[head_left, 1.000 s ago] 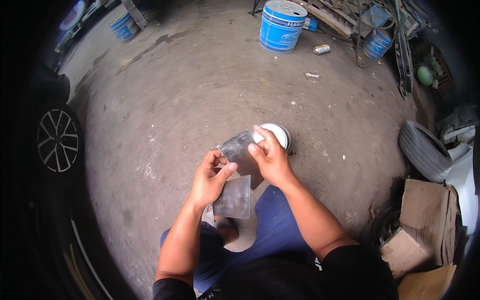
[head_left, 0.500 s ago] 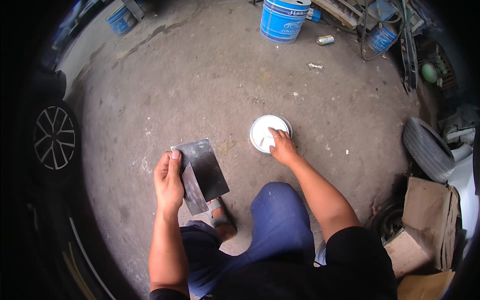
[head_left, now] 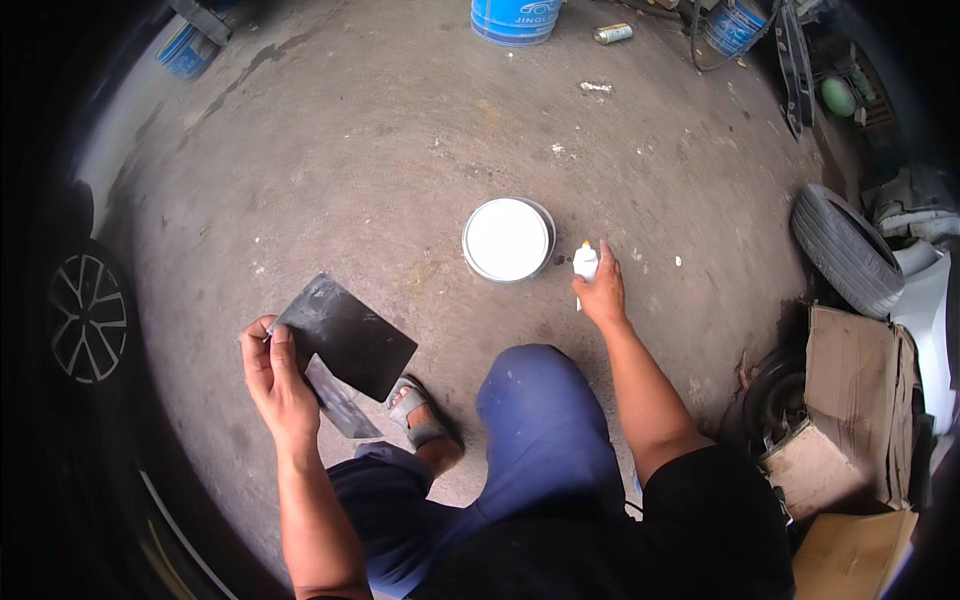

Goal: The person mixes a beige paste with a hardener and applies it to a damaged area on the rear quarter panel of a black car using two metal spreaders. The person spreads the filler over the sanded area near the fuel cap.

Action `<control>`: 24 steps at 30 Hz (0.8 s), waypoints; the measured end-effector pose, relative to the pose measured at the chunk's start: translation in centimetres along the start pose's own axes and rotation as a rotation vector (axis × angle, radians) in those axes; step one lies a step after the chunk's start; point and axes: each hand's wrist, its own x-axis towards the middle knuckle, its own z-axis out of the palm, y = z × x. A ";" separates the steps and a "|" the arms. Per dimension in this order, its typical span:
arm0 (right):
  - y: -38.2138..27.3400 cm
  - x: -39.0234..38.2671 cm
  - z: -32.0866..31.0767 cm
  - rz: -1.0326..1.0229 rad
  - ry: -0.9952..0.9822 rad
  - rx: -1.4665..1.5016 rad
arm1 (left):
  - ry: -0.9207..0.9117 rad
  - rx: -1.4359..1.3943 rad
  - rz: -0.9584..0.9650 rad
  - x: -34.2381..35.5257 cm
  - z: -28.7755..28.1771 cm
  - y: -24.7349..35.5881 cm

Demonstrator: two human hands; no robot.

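Low at the left, my left hand point(head_left: 284, 390) grips a dark square plate point(head_left: 350, 335) by its corner, along with a smaller greyish metal plate point(head_left: 342, 408) hanging beneath it. A round can point(head_left: 505, 238) with a white top stands on the floor ahead of me. Just right of the can, my right hand point(head_left: 602, 292) is closed on a small white tube point(head_left: 585, 261) with a yellow tip.
A car wheel point(head_left: 88, 318) is at the left. Blue drums point(head_left: 515, 20) and a small canister point(head_left: 613, 34) lie beyond the can. A loose tyre point(head_left: 845, 250), cardboard point(head_left: 855, 400) and a white panel point(head_left: 925, 350) are piled at the right, on the concrete floor point(head_left: 420, 140).
My right hand left the plates, reached onto the can's white top, then moved right with the white tube in it. My left hand moved down and left, carrying both plates.
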 end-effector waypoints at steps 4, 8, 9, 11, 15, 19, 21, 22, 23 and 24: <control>6.9 -4.4 3.8 0.292 -0.285 -0.154 | 0.040 0.053 -0.071 0.7 -0.9 -1.0; 8.9 -6.6 7.7 0.328 -0.375 -0.100 | 0.051 0.041 -0.140 0.5 0.8 0.0; 8.8 -6.5 8.2 0.294 -0.373 -0.056 | 0.045 0.044 -0.134 0.5 0.7 -0.1; 8.1 -6.0 8.8 0.258 -0.321 0.002 | 0.033 0.047 -0.124 0.5 0.4 -0.1; 2.6 -0.4 5.2 0.179 -0.200 0.230 | 0.038 0.065 -0.111 0.6 -0.1 -0.4; -3.2 3.7 2.4 0.162 -0.204 0.357 | 0.017 0.040 -0.073 0.9 0.1 -0.8; -4.4 4.4 2.1 0.194 -0.209 0.289 | 0.000 0.045 -0.040 1.2 0.3 -0.9; -4.5 4.5 2.1 0.215 -0.218 0.249 | -0.019 0.043 -0.022 1.1 0.2 -0.8; -4.6 4.9 2.0 0.237 -0.222 0.209 | -0.041 0.037 -0.002 1.1 0.3 -0.8; -4.9 4.9 2.4 0.247 -0.224 0.178 | -0.031 0.084 0.053 1.0 -0.1 -0.9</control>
